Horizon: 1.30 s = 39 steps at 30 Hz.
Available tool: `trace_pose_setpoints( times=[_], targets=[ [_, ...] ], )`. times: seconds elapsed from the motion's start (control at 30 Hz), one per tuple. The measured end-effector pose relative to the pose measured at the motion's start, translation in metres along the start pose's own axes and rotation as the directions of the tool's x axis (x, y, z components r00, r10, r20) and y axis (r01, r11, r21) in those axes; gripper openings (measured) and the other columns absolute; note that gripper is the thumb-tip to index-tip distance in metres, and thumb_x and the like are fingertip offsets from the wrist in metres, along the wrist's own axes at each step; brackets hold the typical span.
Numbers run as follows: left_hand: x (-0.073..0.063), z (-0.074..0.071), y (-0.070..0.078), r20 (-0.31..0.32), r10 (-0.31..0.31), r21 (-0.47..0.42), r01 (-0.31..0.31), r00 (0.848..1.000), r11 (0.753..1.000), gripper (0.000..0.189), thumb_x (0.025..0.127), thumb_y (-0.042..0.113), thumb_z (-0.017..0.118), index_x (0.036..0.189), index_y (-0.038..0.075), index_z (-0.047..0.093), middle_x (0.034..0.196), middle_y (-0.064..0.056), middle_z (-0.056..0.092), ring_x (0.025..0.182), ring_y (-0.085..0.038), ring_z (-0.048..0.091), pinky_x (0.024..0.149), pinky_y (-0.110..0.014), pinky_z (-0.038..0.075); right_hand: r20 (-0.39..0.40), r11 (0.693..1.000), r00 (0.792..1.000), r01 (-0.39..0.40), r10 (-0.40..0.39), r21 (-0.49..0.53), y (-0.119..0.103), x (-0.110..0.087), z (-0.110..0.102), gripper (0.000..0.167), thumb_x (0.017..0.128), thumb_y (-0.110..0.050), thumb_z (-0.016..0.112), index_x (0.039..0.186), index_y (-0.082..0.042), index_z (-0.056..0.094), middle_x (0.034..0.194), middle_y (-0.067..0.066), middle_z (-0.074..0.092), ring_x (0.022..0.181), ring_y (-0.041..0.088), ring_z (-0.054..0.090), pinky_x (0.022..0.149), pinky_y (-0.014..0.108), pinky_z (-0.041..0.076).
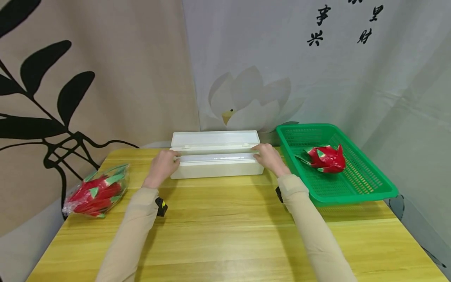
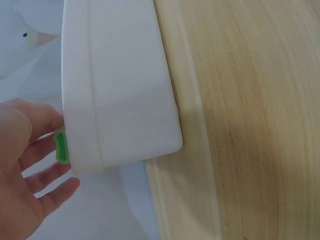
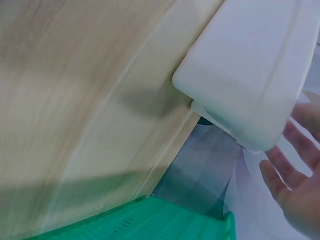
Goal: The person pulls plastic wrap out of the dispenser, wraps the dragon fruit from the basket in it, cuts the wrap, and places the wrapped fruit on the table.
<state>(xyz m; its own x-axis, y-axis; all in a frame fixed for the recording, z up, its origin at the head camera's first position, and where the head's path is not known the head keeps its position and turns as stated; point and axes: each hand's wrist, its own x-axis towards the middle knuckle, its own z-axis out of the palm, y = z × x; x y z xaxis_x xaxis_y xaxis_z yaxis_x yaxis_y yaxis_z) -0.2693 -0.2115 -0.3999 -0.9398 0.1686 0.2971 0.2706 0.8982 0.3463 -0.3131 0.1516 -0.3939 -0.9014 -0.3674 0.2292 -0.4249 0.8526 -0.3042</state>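
A long white box (image 1: 218, 169), which looks like a cling film dispenser, stands at the far edge of the table. Its lid (image 1: 215, 138) is tipped up at the back, and a glossy pale strip (image 1: 218, 157) runs along the opening. My left hand (image 1: 163, 167) holds the box's left end at the upper rim. In the left wrist view a small green piece (image 2: 61, 146) sticks out there, right by the fingers. At the opposite end my right hand (image 1: 270, 157) grips the upper rim, its fingers (image 3: 287, 170) bent close around the corner.
On the right stands a green plastic basket (image 1: 366, 192) with a red dragon fruit (image 1: 327, 158) inside. Toward the table's left edge lies a clear-wrapped bundle (image 1: 100, 192) of red and green dragon fruit. A printed curtain (image 1: 246, 47) hangs behind the wooden table (image 1: 218, 231).
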Motion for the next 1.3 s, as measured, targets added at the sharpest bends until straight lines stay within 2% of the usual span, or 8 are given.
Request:
trace_pose_setpoints(
  times=[0.27,0.47,0.6,0.7,0.8,0.97,1.13,1.3],
  targets=[
    [0.003,0.002,-0.001,-0.027,-0.014,-0.021,0.013,1.0,1.0,0.02,0.091,0.005,0.057,0.101,-0.002,0.072,0.106,-0.022,0.07,0.061,-0.019,0.051,0.045,-0.025,0.036,-0.061,0.999,0.998,0.028,-0.03,-0.021,-0.002,0.005,0.007,0.014,0.088,-0.01,0.066,0.098,-0.005,0.076,0.103,0.012,0.073,0.098,0.029,0.067,0.082,0.041,0.056],
    [0.006,0.006,-0.006,-0.061,0.001,-0.032,-0.002,0.998,1.0,0.018,0.092,0.006,0.056,0.099,-0.002,0.07,0.099,-0.021,0.071,0.061,-0.02,0.053,0.051,-0.027,0.04,-0.111,0.998,0.993,-0.035,0.039,0.044,0.001,0.002,0.013,0.014,0.09,-0.011,0.064,0.097,-0.005,0.075,0.101,0.013,0.073,0.101,0.033,0.06,0.081,0.043,0.053],
    [0.007,0.005,-0.008,-0.029,-0.019,-0.066,0.017,0.999,0.998,0.021,0.094,0.009,0.052,0.104,-0.002,0.067,0.1,-0.021,0.069,0.057,-0.018,0.05,0.049,-0.027,0.041,-0.115,0.988,0.988,-0.084,0.099,0.13,0.003,0.002,0.012,0.016,0.093,-0.014,0.061,0.1,-0.006,0.073,0.103,0.013,0.072,0.097,0.032,0.059,0.077,0.042,0.052],
    [0.007,0.004,-0.007,0.01,-0.047,-0.073,0.048,0.999,0.996,0.024,0.093,0.011,0.051,0.108,-0.001,0.065,0.106,-0.021,0.068,0.065,-0.021,0.056,0.057,-0.033,0.048,-0.094,0.982,0.988,-0.104,0.12,0.16,0.004,0.002,0.011,0.017,0.093,-0.014,0.06,0.102,-0.005,0.072,0.104,0.014,0.071,0.096,0.031,0.06,0.077,0.041,0.052],
    [0.006,0.004,-0.007,0.018,-0.069,-0.078,0.071,0.997,0.994,0.025,0.091,0.011,0.053,0.11,-0.001,0.065,0.108,-0.02,0.068,0.075,-0.026,0.061,0.065,-0.038,0.052,-0.06,0.977,0.989,-0.126,0.138,0.171,0.003,0.002,0.012,0.019,0.094,-0.012,0.058,0.105,-0.004,0.071,0.108,0.015,0.07,0.105,0.032,0.057,0.084,0.043,0.051],
    [0.006,0.008,-0.008,-0.044,-0.079,-0.091,0.075,0.996,0.993,0.023,0.09,0.009,0.061,0.108,-0.002,0.068,0.101,-0.02,0.071,0.081,-0.03,0.066,0.063,-0.037,0.053,-0.048,0.971,0.985,-0.153,0.165,0.184,0.001,0.004,0.016,0.019,0.092,-0.01,0.058,0.106,-0.002,0.069,0.111,0.016,0.069,0.118,0.033,0.05,0.095,0.046,0.048],
    [0.008,0.011,-0.009,-0.074,-0.114,-0.106,0.106,0.991,0.989,0.024,0.089,0.012,0.064,0.109,-0.001,0.069,0.097,-0.02,0.071,0.077,-0.029,0.065,0.057,-0.032,0.049,-0.087,0.977,0.984,-0.137,0.153,0.165,-0.001,0.007,0.018,0.015,0.09,-0.01,0.064,0.1,-0.002,0.07,0.105,0.015,0.071,0.111,0.032,0.054,0.091,0.044,0.049],
    [0.009,0.013,-0.009,-0.098,-0.123,-0.125,0.111,0.988,0.986,0.02,0.091,0.013,0.063,0.103,0.0,0.072,0.096,-0.019,0.071,0.077,-0.028,0.063,0.059,-0.033,0.048,-0.124,0.982,0.982,-0.126,0.144,0.138,-0.001,0.008,0.018,0.009,0.088,-0.008,0.066,0.092,-0.003,0.072,0.099,0.014,0.072,0.103,0.031,0.058,0.086,0.042,0.051]
  ],
)
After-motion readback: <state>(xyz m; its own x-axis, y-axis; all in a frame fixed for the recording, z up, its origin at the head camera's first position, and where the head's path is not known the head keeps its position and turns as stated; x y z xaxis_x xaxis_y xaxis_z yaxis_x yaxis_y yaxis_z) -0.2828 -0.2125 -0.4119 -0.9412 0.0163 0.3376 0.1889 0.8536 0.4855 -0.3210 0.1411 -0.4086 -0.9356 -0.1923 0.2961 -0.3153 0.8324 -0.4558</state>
